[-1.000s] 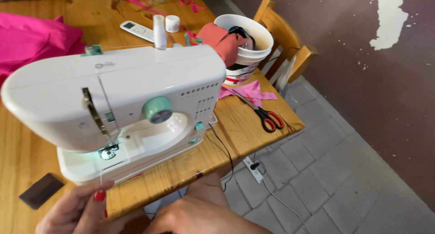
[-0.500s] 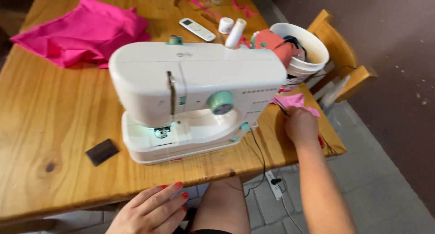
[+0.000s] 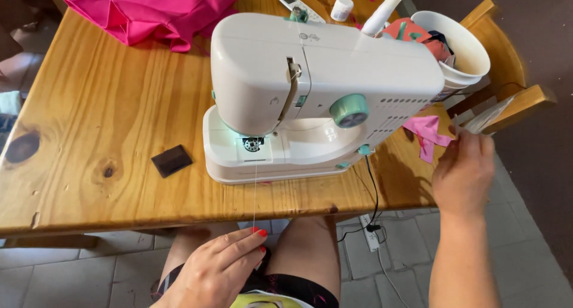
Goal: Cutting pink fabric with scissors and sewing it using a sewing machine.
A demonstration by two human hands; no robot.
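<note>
A white sewing machine (image 3: pixel 322 75) with a mint dial stands on the wooden table (image 3: pixel 107 135). A thin thread (image 3: pixel 255 194) hangs from its needle area over the table's front edge. My left hand (image 3: pixel 218 269) rests low over my lap, its red-nailed fingertips pinched on the thread's end. My right hand (image 3: pixel 464 171) is at the table's right edge, beside a pink fabric scrap (image 3: pixel 427 134). Its fingers are closed on a pale thin sheet (image 3: pixel 486 114) by the chair.
Pink cloth (image 3: pixel 155 9) lies at the table's back left. A small dark patch (image 3: pixel 172 160) sits left of the machine. A white bucket (image 3: pixel 459 51) of scraps, a white remote (image 3: pixel 301 6) and a small white pot (image 3: pixel 342 8) stand behind. A wooden chair (image 3: pixel 513 87) is at right. A power strip (image 3: pixel 370 231) lies on the floor tiles.
My right hand has left the pink scrap and moved right, past the table edge, to the pale sheet. My left hand has come up to the hanging thread.
</note>
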